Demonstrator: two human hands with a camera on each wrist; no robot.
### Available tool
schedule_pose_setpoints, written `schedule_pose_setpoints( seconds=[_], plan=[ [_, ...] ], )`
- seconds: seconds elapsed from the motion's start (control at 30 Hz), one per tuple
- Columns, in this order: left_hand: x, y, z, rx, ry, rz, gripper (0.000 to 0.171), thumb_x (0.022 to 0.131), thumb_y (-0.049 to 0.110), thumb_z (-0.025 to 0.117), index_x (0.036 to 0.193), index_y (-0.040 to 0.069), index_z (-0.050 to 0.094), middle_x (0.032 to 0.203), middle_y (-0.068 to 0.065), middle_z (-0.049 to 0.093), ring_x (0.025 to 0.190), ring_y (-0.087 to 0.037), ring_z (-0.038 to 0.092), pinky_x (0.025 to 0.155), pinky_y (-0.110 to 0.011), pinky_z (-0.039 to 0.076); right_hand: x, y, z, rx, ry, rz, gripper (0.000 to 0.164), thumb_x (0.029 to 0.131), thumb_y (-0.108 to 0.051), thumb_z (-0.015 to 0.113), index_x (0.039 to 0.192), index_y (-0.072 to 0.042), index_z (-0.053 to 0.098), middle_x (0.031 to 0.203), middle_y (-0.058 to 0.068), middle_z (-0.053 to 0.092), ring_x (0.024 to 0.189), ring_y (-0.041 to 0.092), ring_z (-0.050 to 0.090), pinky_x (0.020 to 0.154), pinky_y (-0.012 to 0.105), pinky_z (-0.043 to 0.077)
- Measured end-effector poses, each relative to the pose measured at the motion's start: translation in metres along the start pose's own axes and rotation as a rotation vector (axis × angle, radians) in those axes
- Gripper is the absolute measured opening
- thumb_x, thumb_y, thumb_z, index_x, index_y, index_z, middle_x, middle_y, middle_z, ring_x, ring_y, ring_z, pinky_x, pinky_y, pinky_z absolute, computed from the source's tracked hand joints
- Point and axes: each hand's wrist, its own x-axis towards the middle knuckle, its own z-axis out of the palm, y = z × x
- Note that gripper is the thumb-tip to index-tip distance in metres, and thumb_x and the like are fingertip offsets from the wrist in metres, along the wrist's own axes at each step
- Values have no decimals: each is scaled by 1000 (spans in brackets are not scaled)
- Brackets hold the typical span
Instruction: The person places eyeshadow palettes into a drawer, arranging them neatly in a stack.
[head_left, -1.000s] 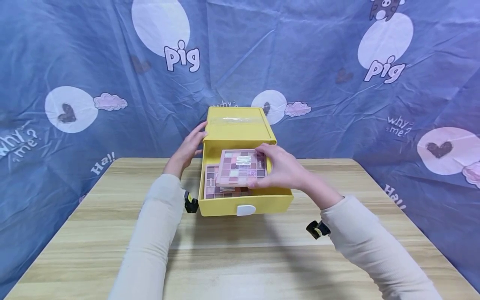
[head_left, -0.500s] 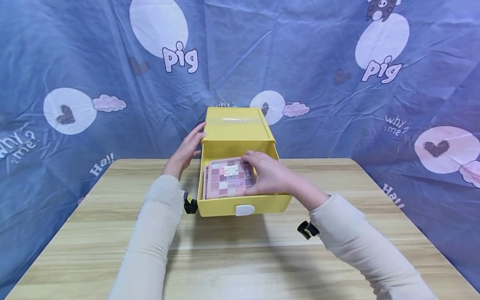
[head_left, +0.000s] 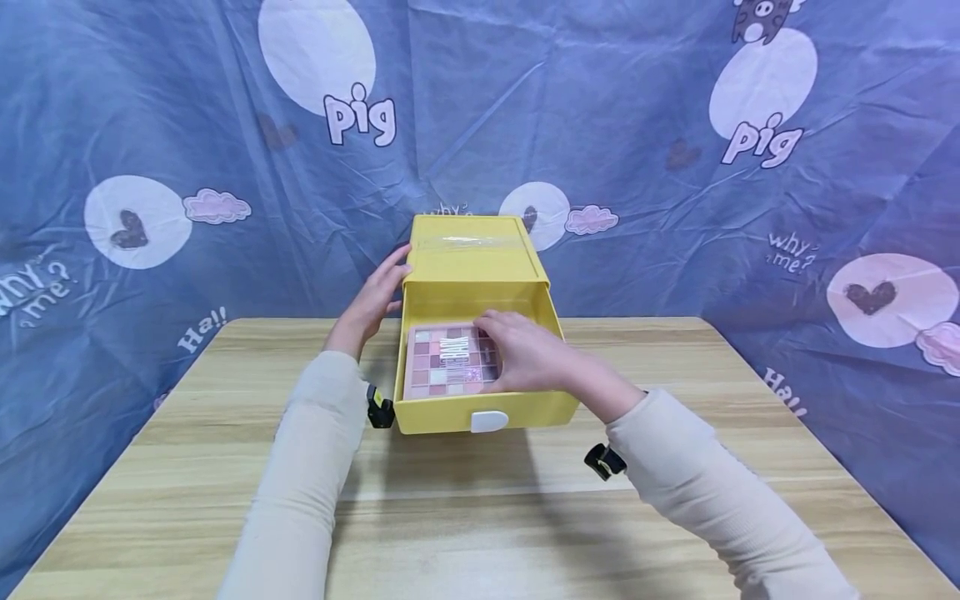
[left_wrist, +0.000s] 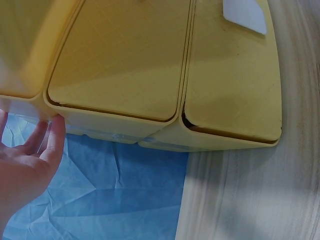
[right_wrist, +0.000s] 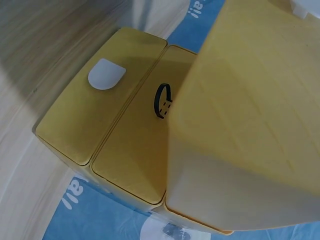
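A yellow drawer cabinet [head_left: 476, 254] stands on the table with its top drawer [head_left: 435, 415] pulled out. Inside the drawer, at its left side, lies a pink eyeshadow palette [head_left: 442, 362] with many coloured squares. My right hand [head_left: 532, 358] grips the palette's right end, thumb at the near edge and fingers at the far edge. Only a sliver of any palette underneath could show, and I cannot make one out. My left hand [head_left: 371, 304] rests its fingertips against the cabinet's left side. In the right wrist view the drawer hides the right hand.
Two lower drawers stay closed: the bottom one [right_wrist: 90, 120] has a white handle [right_wrist: 106, 74], the middle one [right_wrist: 132, 135] a black loop [right_wrist: 162, 101]. A wooden table [head_left: 465, 533] lies in front. Blue printed cloth [head_left: 637, 108] hangs behind.
My right hand has moved left and down with the palette, from above the drawer into it. The palette now covers the other one seen beneath it earlier. The left hand has stayed put.
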Motion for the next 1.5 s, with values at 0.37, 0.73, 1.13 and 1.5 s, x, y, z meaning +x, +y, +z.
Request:
schedule_pose_setpoints(
  seconds=[0.37, 0.73, 1.13, 1.5],
  plan=[
    [-1, 0, 0, -16, 1, 5, 52, 87, 25, 41, 137, 23, 26, 129, -12, 35, 115, -25, 34, 91, -46, 25, 3, -3, 0, -30, -53, 20, 91, 59, -49, 72, 125, 5, 38, 126, 19, 39, 115, 31, 34, 95, 38, 24],
    [-2, 1, 0, -15, -5, -6, 52, 87, 25, 40, 137, 23, 25, 130, -11, 33, 117, -25, 32, 91, -46, 24, -1, -6, -8, 93, -39, 65, 85, 68, -51, 64, 128, 2, 34, 127, 16, 39, 117, 28, 33, 95, 37, 24],
    [-18, 20, 6, 4, -28, -14, 54, 88, 23, 37, 139, 17, 19, 133, -15, 29, 120, -27, 29, 93, -46, 23, -27, -22, -27, 205, 202, -13, 65, 79, -40, 59, 127, -2, 38, 126, 10, 42, 116, 20, 35, 94, 34, 26],
    [-18, 20, 6, 14, -32, -9, 54, 88, 23, 37, 139, 18, 20, 134, -14, 29, 120, -27, 28, 93, -46, 23, -54, -66, -5, 336, 554, -489, 51, 84, -36, 51, 112, 6, 49, 117, 16, 49, 111, 27, 42, 91, 36, 31]
  ],
)
